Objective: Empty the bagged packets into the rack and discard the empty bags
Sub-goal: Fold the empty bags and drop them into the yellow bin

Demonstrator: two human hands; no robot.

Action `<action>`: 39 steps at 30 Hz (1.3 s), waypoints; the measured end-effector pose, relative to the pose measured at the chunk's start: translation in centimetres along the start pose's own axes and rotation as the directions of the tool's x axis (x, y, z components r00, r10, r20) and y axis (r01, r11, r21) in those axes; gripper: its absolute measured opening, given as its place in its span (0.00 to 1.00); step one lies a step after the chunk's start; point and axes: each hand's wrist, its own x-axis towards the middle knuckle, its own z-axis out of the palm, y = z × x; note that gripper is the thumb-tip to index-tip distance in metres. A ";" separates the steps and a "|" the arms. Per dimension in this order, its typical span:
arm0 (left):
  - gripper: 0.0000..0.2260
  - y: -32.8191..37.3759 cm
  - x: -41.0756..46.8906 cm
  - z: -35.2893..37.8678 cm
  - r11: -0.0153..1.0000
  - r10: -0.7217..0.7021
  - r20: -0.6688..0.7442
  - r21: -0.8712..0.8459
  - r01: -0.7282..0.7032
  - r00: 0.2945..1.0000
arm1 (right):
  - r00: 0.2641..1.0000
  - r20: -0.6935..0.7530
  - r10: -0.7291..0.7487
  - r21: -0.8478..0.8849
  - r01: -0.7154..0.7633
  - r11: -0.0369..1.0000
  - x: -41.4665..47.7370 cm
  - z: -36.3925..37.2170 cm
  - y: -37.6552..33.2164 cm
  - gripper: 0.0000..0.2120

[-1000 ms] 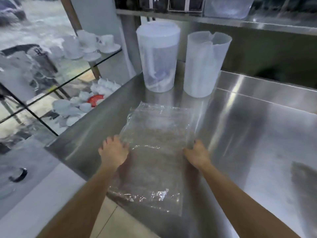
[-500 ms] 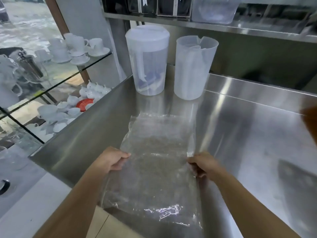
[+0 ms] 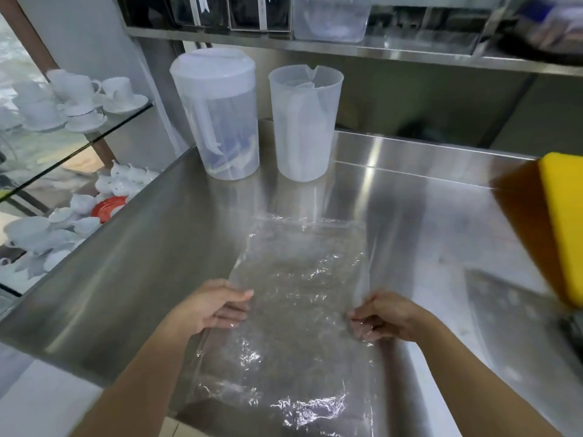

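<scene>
Your left hand and right hand fingers pinch the side edges of the clear plastic bag; some fingertips blur behind the film. It lies lengthwise away from you on the steel counter, its near end overhanging and cut off.

The clear bag runs past the desk's near edge and out of the bottom of the picture. A yellow block at the desk's right edge is cut off and blurred. The fingertips of the right hand show only dimly through the plastic.
</scene>
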 end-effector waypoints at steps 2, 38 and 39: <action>0.12 -0.5 0.2 -0.3 1.000 0.014 0.006 -0.007 -0.014 1.000 | 0.999 -0.036 0.008 0.031 -0.007 1.000 0.1 0.1 0.0 0.08; 0.05 -1.5 -0.3 1.7 1.000 0.029 0.099 -0.014 -0.027 0.995 | 0.999 0.010 -0.041 0.147 0.039 0.988 -2.8 -2.5 3.8 0.04; 0.05 -1.3 -0.4 1.8 1.000 0.029 0.100 -0.014 -0.028 0.995 | 0.998 -0.005 -0.055 0.176 0.055 0.983 -2.9 -2.7 3.9 0.03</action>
